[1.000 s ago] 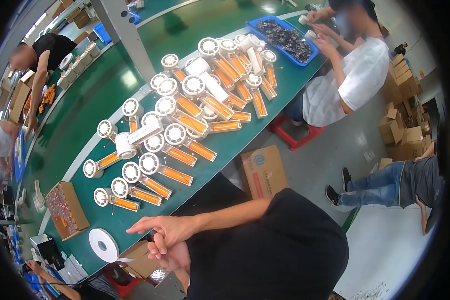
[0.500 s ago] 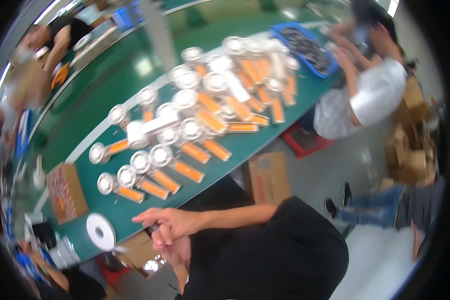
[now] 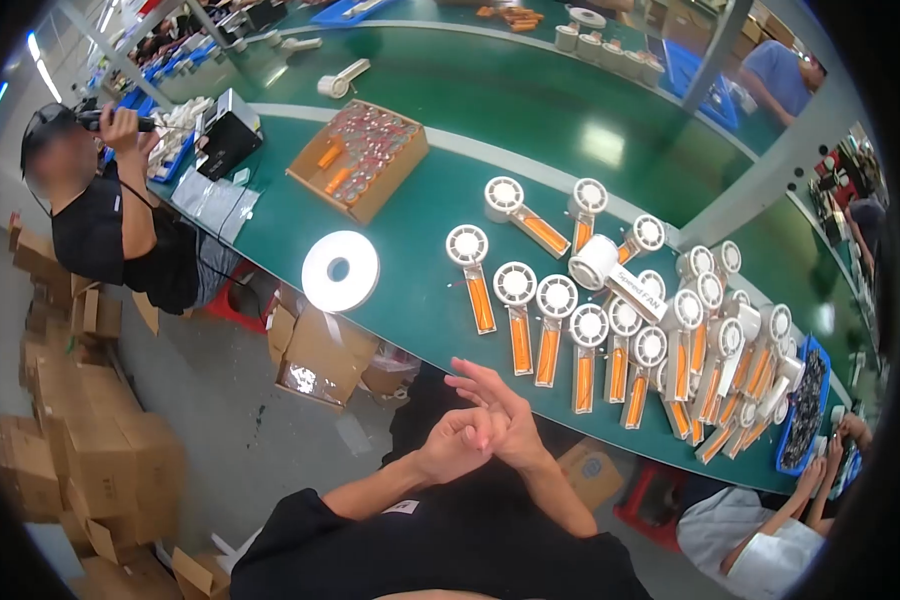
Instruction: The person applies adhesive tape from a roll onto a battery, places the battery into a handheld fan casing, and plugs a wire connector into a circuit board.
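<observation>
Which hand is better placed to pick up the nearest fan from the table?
Right, probably. The right hand lies over the left hand, fingers spread toward the table edge, nearest the fan. The left hand is curled beneath it, farther back.

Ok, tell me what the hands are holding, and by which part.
Nothing that can be seen. The left hand and right hand are pressed together below the table edge, apart from the fans; anything tiny between them is hidden.

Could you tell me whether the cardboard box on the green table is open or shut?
Open: the cardboard box has no lid, and small items inside show.
</observation>
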